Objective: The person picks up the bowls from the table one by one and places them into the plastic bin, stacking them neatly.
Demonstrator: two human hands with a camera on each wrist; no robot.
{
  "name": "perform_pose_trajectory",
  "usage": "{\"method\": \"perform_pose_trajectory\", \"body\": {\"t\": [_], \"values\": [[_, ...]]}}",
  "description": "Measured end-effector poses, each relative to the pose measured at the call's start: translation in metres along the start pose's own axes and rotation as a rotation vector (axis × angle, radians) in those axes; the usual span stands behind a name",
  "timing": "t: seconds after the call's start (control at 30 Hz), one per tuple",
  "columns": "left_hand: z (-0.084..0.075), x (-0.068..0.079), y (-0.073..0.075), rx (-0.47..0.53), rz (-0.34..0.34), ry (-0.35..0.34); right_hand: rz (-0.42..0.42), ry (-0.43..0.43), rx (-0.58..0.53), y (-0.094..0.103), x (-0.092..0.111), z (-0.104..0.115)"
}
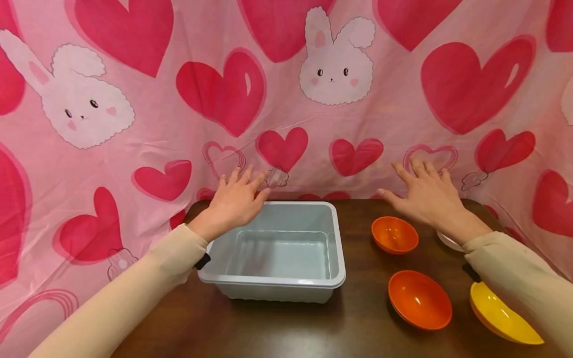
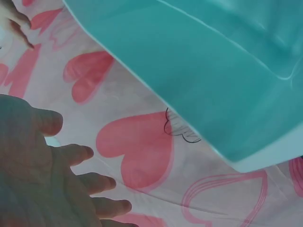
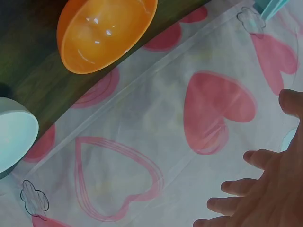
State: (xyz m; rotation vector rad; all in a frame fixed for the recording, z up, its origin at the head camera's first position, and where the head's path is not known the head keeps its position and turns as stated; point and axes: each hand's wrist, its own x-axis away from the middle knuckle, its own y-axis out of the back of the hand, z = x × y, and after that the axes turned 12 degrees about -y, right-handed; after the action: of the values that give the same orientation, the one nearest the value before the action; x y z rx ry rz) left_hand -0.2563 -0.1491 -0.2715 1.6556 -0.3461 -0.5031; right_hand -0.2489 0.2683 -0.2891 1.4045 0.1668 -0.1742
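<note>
My left hand (image 1: 237,200) hovers above the back left part of a grey plastic basin (image 1: 271,281), fingers spread and holding nothing. In the left wrist view the basin (image 2: 156,52) lies apart from the spread fingers. My right hand (image 1: 425,196) is raised over the back right of the table, its fingers also spread around nothing. Nearest to it is a small orange bowl (image 1: 395,235); a white bowl (image 3: 16,135) is partly hidden under the right wrist in the head view. Closer to the front stand a larger orange bowl (image 1: 420,300) and a yellow bowl (image 1: 503,315), partly covered by the right sleeve.
A dark brown wooden table (image 1: 286,328) carries the basin and bowls. Behind it and at both sides hangs a pink cloth (image 1: 286,114) printed with hearts and rabbit heads. The basin's walls stand higher than the bowls.
</note>
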Motion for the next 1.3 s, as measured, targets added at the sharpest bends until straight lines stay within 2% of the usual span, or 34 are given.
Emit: {"method": "perform_pose_trajectory", "body": {"t": [0.3, 0.73, 1.0, 1.3], "values": [[-0.006, 0.012, -0.003, -0.014, 0.019, -0.003, -0.015, -0.01, -0.026, -0.002, 0.005, 0.003], [0.0, 0.019, 0.001, 0.014, -0.03, -0.022, -0.05, 0.008, -0.048, -0.001, 0.011, -0.003], [0.006, 0.024, -0.002, 0.04, -0.029, 0.005, 0.016, -0.055, -0.082, -0.001, 0.018, -0.004], [0.014, 0.035, -0.003, 0.074, -0.034, 0.012, 0.034, -0.064, -0.064, -0.003, 0.028, -0.004]]}}
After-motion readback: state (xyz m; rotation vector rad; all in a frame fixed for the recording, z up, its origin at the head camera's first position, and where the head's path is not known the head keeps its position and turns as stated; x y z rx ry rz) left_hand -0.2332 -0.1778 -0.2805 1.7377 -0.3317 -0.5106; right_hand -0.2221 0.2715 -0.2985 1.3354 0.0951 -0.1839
